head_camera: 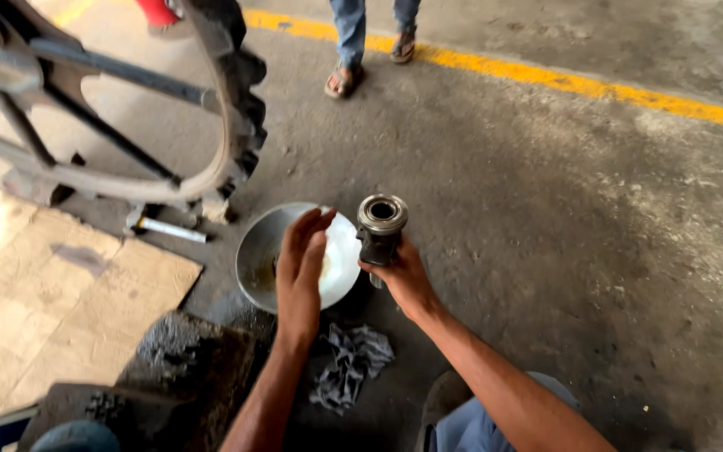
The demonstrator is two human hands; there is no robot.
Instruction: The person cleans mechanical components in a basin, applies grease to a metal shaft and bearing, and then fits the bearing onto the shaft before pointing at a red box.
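My right hand (pixel 403 280) grips the dark cylindrical metal bearing housing (pixel 381 230) upright beside the shallow steel basin (pixel 254 251); my left hand (pixel 301 272) hovers flat-fingered, empty. I'd keep it level, possibly greasy.

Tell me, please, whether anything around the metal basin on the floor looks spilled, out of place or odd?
A crumpled grey rag lies on the concrete just beside the metal basin, and the floor by the basin's near rim looks dark, perhaps wet. The right hand holds a dark cylindrical part upright; the left hand is open over the basin.
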